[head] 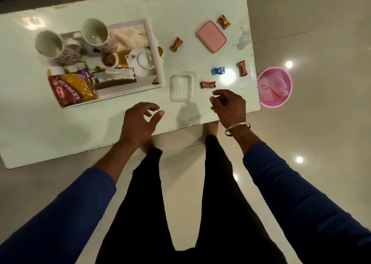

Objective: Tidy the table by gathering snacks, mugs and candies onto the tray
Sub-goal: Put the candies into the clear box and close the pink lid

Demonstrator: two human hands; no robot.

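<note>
A white tray on the pale table holds two floral mugs and a red-and-gold snack packet. Several wrapped candies lie loose to its right: red-gold ones, a blue one, and red ones. A clear plastic box stands between tray and candies. My left hand hovers near the table's front edge with loosely curled fingers, holding nothing. My right hand hangs just below the nearest red candy, fingers loosely curled and apart from it.
A pink lid lies at the back right of the table. A small yellow item sits by the tray's right rim. A pink bin stands on the floor past the table's right edge. My legs are below the front edge.
</note>
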